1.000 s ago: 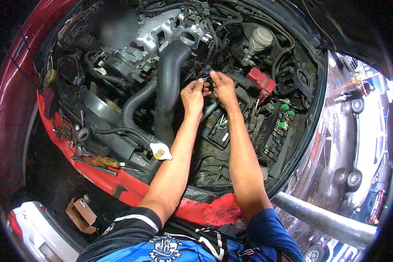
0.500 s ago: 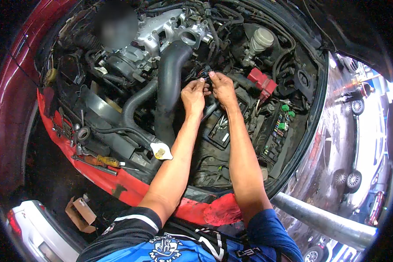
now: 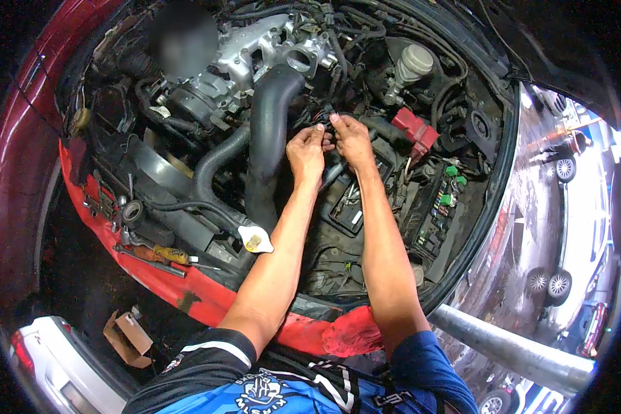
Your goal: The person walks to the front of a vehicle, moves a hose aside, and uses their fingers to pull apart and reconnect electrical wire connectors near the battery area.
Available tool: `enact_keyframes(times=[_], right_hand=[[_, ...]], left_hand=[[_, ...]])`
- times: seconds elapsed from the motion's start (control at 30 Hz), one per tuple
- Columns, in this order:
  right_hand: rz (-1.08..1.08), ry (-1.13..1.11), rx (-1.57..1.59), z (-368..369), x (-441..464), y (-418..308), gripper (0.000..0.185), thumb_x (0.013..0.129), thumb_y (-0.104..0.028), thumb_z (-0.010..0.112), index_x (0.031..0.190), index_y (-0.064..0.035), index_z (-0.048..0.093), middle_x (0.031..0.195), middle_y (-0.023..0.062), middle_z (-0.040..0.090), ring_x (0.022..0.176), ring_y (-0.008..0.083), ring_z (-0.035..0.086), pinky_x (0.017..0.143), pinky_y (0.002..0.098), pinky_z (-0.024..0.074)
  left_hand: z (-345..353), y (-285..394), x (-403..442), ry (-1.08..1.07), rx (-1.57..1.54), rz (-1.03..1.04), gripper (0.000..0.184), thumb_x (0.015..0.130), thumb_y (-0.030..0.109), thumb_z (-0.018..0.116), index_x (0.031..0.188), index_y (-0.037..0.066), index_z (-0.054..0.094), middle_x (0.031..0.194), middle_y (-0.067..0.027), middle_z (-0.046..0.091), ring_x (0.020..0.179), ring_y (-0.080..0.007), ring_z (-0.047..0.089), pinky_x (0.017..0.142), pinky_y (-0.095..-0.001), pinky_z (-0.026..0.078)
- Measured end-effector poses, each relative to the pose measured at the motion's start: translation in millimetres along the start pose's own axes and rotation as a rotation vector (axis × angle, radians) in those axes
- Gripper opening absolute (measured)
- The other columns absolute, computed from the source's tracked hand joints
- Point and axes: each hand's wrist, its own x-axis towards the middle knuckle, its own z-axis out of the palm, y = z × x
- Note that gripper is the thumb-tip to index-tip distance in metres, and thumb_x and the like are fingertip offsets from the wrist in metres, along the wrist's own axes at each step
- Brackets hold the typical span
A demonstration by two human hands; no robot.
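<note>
In the engine bay, my left hand (image 3: 306,153) and my right hand (image 3: 352,141) work side by side with fingers pinched. Both hold a thin wiring harness (image 3: 318,116) with some reddish strands and a dark connector near the right thumb. The fingertips partly cover it, so its exact end is hidden. Left of my hands curves a thick black intake hose (image 3: 269,124), close to the open metal throttle body (image 3: 298,61). Below my right wrist sits a black tray-like box (image 3: 347,212). A red terminal cover (image 3: 415,131) stands to the right.
A fuse box (image 3: 431,214) with green relays lies right of my forearm. A white radiator cap (image 3: 255,239) touches or nearly touches my left forearm. Screwdrivers (image 3: 170,254) and other tools rest on the red front edge (image 3: 207,297). A metal pole (image 3: 510,345) slants at lower right.
</note>
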Motion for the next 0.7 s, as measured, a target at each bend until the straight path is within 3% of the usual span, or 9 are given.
enact_keyframes(times=[0.53,0.63,0.7], right_hand=[[0.014,-0.024,0.052,0.7,0.2,1.5,0.039,0.095,-0.037,0.064,0.078,-0.0018,0.061,0.064,-0.0026,0.048,0.060,0.0081,0.041,0.053,0.0267,0.0348],[-0.023,-0.022,0.075,3.3,0.9,3.8,0.031,0.097,-0.036,0.062,0.082,-0.0088,0.060,0.058,-0.0097,0.039,0.046,0.0017,0.031,0.041,0.0220,0.0239],[-0.044,0.006,0.007,3.3,2.0,4.6,0.032,0.097,-0.037,0.062,0.082,-0.0091,0.059,0.058,-0.0096,0.039,0.046,0.0020,0.032,0.041,0.0224,0.0246]], left_hand=[[1.9,4.7,-2.5,-0.003,-0.025,-0.002,0.020,0.094,0.013,0.064,0.091,-0.005,0.067,0.080,-0.0093,0.067,0.067,-0.0139,0.063,0.060,-0.0276,0.057],[2.4,3.4,-4.0,-0.002,-0.038,-0.015,0.019,0.095,0.013,0.064,0.094,-0.005,0.067,0.083,-0.0095,0.067,0.068,-0.0140,0.063,0.061,-0.0278,0.058],[2.9,1.6,-4.8,-0.003,-0.046,-0.015,0.019,0.094,0.013,0.064,0.097,-0.006,0.066,0.085,-0.0096,0.066,0.069,-0.0139,0.062,0.061,-0.0281,0.058]])
